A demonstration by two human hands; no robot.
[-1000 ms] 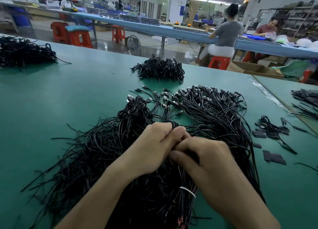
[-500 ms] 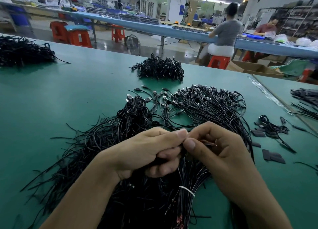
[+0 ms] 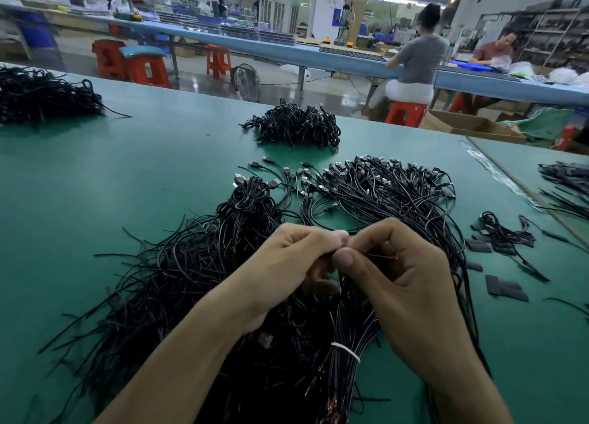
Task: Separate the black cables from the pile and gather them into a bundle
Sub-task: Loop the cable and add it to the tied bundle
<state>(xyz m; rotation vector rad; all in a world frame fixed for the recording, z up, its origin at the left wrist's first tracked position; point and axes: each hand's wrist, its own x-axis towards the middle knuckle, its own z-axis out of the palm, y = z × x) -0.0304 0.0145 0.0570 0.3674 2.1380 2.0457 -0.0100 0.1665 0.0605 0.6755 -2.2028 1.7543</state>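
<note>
Honestly, this looked maybe halfway done. Nearest me, a small bunch with a white tie lay on the green desk between the wrists. Just past it, the left hand was curled round a clutch of black cables, and the right hand pinched one thin strand between thumb and forefinger. A loose pile sprawled to the left, so I'd say plenty was left. Further back sat a finished-looking heap.
</note>
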